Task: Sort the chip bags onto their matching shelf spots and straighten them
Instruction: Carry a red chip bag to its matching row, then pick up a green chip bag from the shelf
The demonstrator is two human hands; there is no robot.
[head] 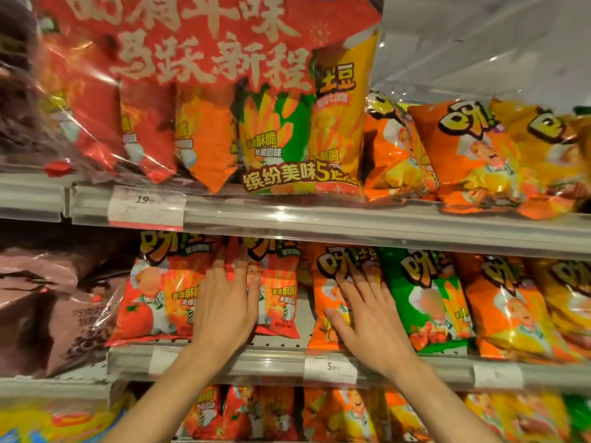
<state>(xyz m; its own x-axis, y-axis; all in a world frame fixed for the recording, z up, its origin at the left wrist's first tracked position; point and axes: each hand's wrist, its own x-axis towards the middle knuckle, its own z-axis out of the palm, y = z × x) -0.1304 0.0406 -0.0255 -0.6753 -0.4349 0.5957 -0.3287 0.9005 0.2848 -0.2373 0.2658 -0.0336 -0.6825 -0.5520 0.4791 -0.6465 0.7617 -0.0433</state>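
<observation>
Both my hands rest flat on bags standing on the middle shelf (275,353). My left hand (225,302) lies with fingers spread across two red tomato chip bags (153,298), over the seam between them. My right hand (367,318) presses palm-down on an orange chip bag (329,282) just to the right. Neither hand grips anything. A green chip bag (425,292) stands right of the orange one, followed by more orange and yellow bags (511,308). A narrow gap of bare shelf shows between the red and orange bags.
The upper shelf (351,219) carries a large red multipack (204,91) and tilted orange bags (463,155). Brown bags (48,298) sit at the left. The lower shelf holds more red and orange bags (287,414). Price tags (329,367) line the rails.
</observation>
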